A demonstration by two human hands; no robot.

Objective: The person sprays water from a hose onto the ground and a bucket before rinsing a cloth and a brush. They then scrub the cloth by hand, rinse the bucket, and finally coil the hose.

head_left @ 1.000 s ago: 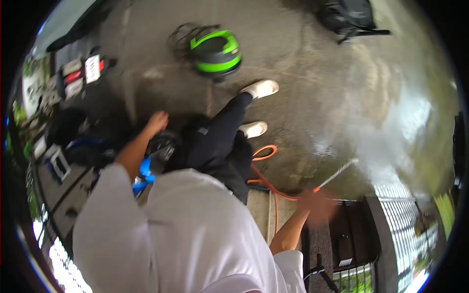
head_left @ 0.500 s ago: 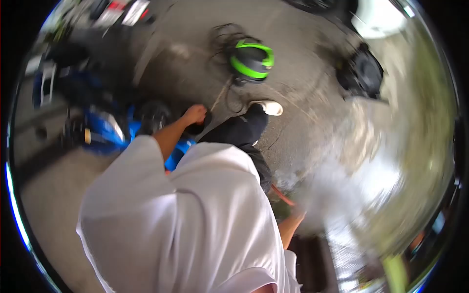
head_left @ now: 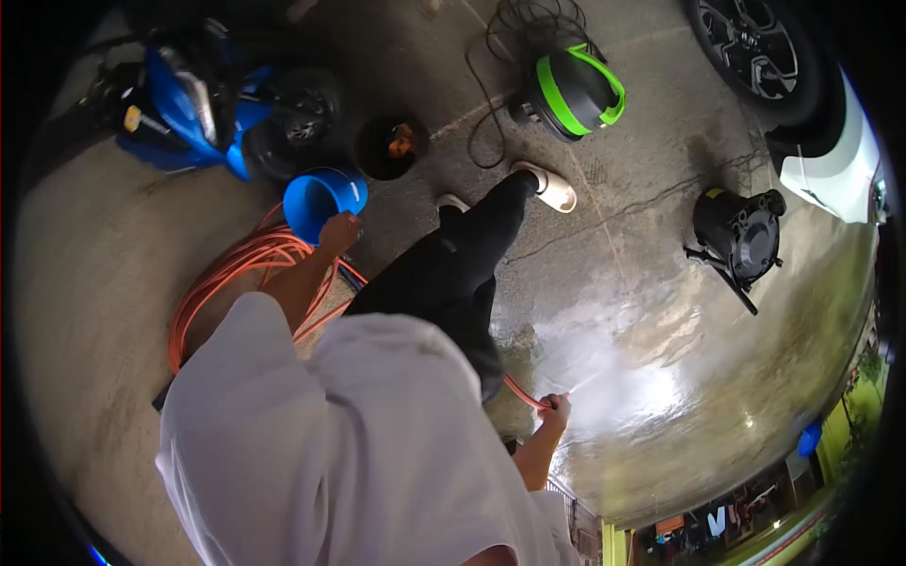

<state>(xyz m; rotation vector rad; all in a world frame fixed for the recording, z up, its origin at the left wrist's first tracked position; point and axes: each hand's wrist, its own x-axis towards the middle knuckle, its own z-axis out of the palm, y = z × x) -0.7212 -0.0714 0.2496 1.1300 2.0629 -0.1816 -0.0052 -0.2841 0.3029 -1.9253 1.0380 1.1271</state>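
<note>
Your view has swung but spray (head_left: 596,372) still meets concrete (head_left: 661,255), so wetting continues: right hand (head_left: 557,409), lower centre, fingers wrapped round orange hose (head_left: 521,389); left hand (head_left: 340,232), by blue bucket (head_left: 353,189) upper left, grip unclear.

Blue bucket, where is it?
Head view, upper left of centre: the blue bucket shows by the left hand, between the coiled orange hose and the blue motorbike.

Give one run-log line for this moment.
right hand: grips orange hose | spray: over wet floor | left hand: at blue bucket, contact unclear
</note>
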